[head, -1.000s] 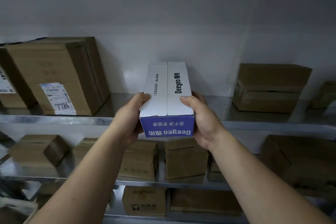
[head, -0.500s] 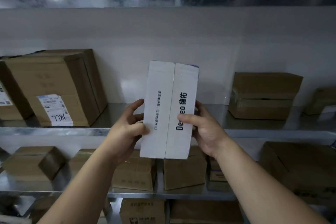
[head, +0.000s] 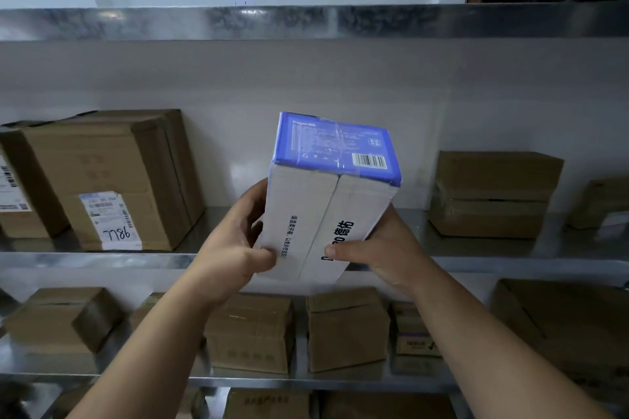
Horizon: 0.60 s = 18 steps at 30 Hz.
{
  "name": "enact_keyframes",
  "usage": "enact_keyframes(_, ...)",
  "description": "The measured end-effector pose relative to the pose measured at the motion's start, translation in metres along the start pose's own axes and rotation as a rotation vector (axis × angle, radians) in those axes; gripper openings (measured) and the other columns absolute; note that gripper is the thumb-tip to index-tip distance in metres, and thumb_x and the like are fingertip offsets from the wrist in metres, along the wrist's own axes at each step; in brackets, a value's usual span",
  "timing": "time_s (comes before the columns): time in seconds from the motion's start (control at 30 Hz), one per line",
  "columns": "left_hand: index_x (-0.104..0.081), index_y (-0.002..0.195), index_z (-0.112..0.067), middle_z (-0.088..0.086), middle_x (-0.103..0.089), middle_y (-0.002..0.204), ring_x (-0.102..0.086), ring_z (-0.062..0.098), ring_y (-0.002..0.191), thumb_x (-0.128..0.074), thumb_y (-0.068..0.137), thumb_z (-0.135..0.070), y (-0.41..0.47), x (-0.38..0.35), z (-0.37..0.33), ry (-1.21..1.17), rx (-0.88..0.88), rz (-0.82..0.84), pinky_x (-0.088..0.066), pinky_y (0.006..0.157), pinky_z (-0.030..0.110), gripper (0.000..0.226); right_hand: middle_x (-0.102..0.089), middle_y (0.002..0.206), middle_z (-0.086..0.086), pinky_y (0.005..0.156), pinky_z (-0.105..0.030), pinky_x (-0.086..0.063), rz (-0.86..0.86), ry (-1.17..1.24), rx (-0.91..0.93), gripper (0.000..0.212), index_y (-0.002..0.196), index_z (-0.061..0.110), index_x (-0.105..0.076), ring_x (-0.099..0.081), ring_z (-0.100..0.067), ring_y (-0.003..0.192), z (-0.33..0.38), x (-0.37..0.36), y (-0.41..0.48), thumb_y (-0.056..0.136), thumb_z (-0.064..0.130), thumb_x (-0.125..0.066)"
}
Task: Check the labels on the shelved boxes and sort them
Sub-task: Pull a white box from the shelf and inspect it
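I hold a white box with blue ends (head: pixel 316 211) upright in front of the middle shelf (head: pixel 102 260). Its blue top face carries printed text and a barcode; the white side toward me has black lettering. My left hand (head: pixel 235 248) grips its lower left edge and my right hand (head: pixel 377 248) grips its lower right side, thumb across the lettering. A large brown carton with a white shipping label reading "98LL" (head: pixel 112 180) stands on the middle shelf at the left.
Two stacked brown cartons (head: pixel 490 194) sit on the middle shelf to the right, another (head: pixel 599 204) at the far right. Several small cartons (head: pixel 343 330) line the lower shelf. A metal shelf edge (head: pixel 306 22) runs overhead.
The box has gone from lying flat with its blue end toward me to standing upright, tipped so its blue barcode end faces up. My view has risen, showing the upper shelf.
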<state>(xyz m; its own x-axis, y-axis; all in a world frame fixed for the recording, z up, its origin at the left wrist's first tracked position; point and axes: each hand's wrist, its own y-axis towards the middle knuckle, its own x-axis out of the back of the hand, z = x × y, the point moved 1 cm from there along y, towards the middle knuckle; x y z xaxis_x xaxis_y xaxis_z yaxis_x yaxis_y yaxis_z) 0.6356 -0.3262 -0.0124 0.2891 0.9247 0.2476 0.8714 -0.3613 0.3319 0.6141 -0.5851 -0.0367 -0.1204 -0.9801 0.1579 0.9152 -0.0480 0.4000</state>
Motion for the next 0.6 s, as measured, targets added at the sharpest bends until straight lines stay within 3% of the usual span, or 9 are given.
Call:
enact_keyframes(0.1, -0.053, 0.149, -0.031, -0.009, -0.074, 0.128, -0.068, 0.016, 0.125, -0.069, 0.077, 0.021, 0.002, 0.001, -0.003, 0.077, -0.025, -0.026, -0.058, 0.102, 0.037, 0.09, -0.076, 0.13, -0.003, 0.088, -0.03, -0.064, -0.026, -0.127, 0.064, 0.1, 0.144, 0.011, -0.061, -0.073, -0.018, 0.122, 0.004, -0.001, 0.001, 0.056, 0.029, -0.104)
enact_keyframes(0.2, -0.055, 0.149, -0.034, -0.019, -0.072, 0.127, -0.065, 0.008, 0.126, -0.075, 0.087, 0.011, 0.002, 0.0, -0.003, 0.183, 0.014, -0.137, -0.055, 0.1, 0.031, 0.079, -0.067, 0.141, -0.004, 0.096, -0.025, -0.061, -0.073, -0.189, 0.149, 0.088, 0.143, 0.025, -0.06, -0.068, -0.009, 0.126, 0.013, -0.004, -0.004, 0.068, 0.023, -0.105)
enact_keyframes(0.3, -0.061, 0.142, -0.032, -0.002, -0.072, 0.133, -0.071, 0.017, 0.12, -0.07, 0.098, 0.0, 0.005, 0.002, 0.0, 0.078, 0.188, -0.288, -0.059, 0.091, 0.033, 0.055, -0.065, 0.136, -0.004, 0.103, -0.036, -0.061, -0.073, -0.192, 0.303, 0.069, 0.13, 0.058, -0.056, -0.067, -0.012, 0.127, 0.023, -0.009, -0.007, 0.073, 0.06, -0.096)
enact_keyframes(0.37, -0.064, 0.137, -0.022, 0.013, -0.076, 0.126, -0.079, 0.031, 0.107, -0.065, 0.107, -0.009, 0.005, 0.004, -0.001, -0.157, 0.366, -0.353, -0.067, 0.083, 0.043, 0.033, -0.063, 0.136, -0.002, 0.105, -0.036, -0.059, -0.083, -0.197, 0.388, 0.064, 0.13, 0.068, -0.052, -0.065, -0.011, 0.129, 0.024, -0.009, -0.006, 0.081, 0.059, -0.091)
enact_keyframes(0.4, -0.065, 0.137, -0.016, 0.019, -0.077, 0.122, -0.08, 0.037, 0.103, -0.062, 0.11, -0.019, 0.004, 0.004, -0.004, -0.259, 0.435, -0.332, -0.068, 0.084, 0.048, 0.027, -0.059, 0.138, -0.004, 0.107, -0.036, -0.057, -0.106, -0.241, 0.432, 0.07, 0.137, 0.063, -0.049, -0.062, -0.011, 0.131, 0.019, -0.007, -0.006, 0.084, 0.047, -0.092)
enact_keyframes(0.43, -0.064, 0.137, -0.011, 0.024, -0.077, 0.12, -0.079, 0.042, 0.105, -0.059, 0.112, -0.033, 0.004, 0.004, -0.006, -0.333, 0.489, -0.275, -0.065, 0.091, 0.053, 0.033, -0.056, 0.14, -0.01, 0.11, -0.039, -0.055, -0.124, -0.31, 0.493, 0.076, 0.146, 0.045, -0.049, -0.06, -0.016, 0.134, 0.009, -0.003, -0.003, 0.085, 0.039, -0.095)
enact_keyframes(0.5, -0.064, 0.139, -0.013, 0.028, -0.075, 0.125, -0.075, 0.045, 0.115, -0.054, 0.107, -0.062, 0.002, 0.004, -0.008, -0.444, 0.565, -0.112, -0.058, 0.105, 0.059, 0.059, -0.048, 0.149, -0.018, 0.118, -0.039, -0.048, -0.112, -0.475, 0.594, 0.086, 0.147, 0.008, -0.048, -0.052, -0.026, 0.145, -0.007, 0.003, 0.0, 0.08, 0.02, -0.101)
enact_keyframes(0.6, -0.068, 0.14, -0.014, 0.026, -0.072, 0.134, -0.075, 0.041, 0.116, -0.059, 0.094, -0.075, 0.001, 0.002, -0.009, -0.521, 0.604, 0.049, -0.062, 0.093, 0.05, 0.077, -0.041, 0.161, -0.013, 0.123, -0.035, -0.043, -0.094, -0.56, 0.627, 0.092, 0.151, 0.016, -0.042, -0.038, -0.027, 0.159, -0.015, 0.005, 0.0, 0.08, 0.006, -0.099)
